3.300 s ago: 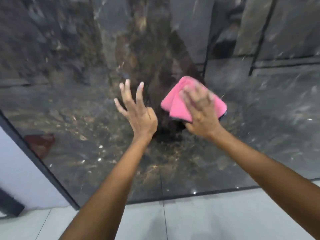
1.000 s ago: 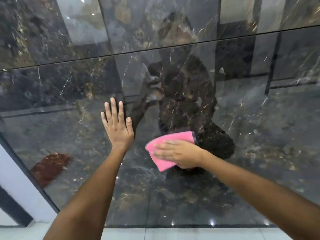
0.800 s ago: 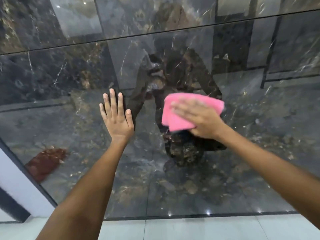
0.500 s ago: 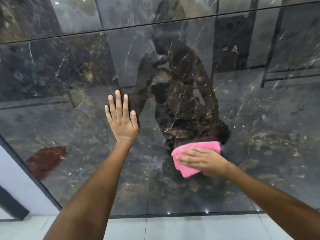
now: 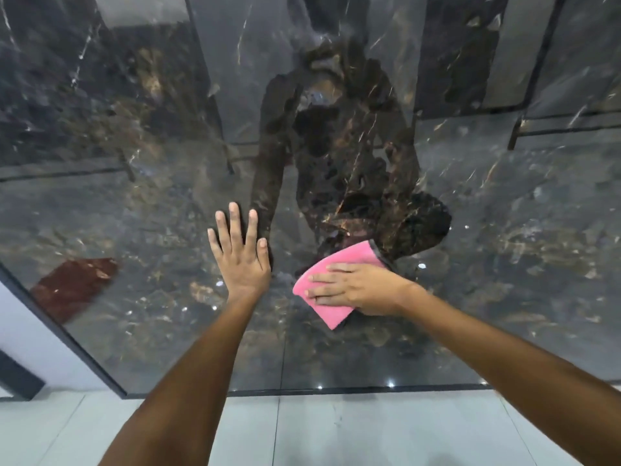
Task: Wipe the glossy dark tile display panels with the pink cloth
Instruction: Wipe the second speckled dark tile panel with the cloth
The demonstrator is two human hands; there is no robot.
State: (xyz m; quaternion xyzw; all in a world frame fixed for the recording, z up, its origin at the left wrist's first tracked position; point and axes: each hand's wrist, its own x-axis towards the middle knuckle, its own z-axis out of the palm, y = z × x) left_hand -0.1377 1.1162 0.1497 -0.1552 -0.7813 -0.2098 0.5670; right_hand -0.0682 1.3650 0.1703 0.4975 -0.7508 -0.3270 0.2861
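- Glossy dark tile panel [image 5: 134, 213] fills the view: black marble veined in gold and white, mirroring the person (a blurred silhouette).
- Pale matte floor tiles [image 5: 336, 432] run below.
- Left hand [image 5: 240, 255] lies flat on the panel, fingers straight, slightly spread.
- Right hand [image 5: 356, 289] presses the folded pink cloth [image 5: 331, 309] against the panel, fingers extended, together.

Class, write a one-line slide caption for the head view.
Right hand presses a pink cloth flat against the glossy dark tile panel while the left hand braces open beside it.
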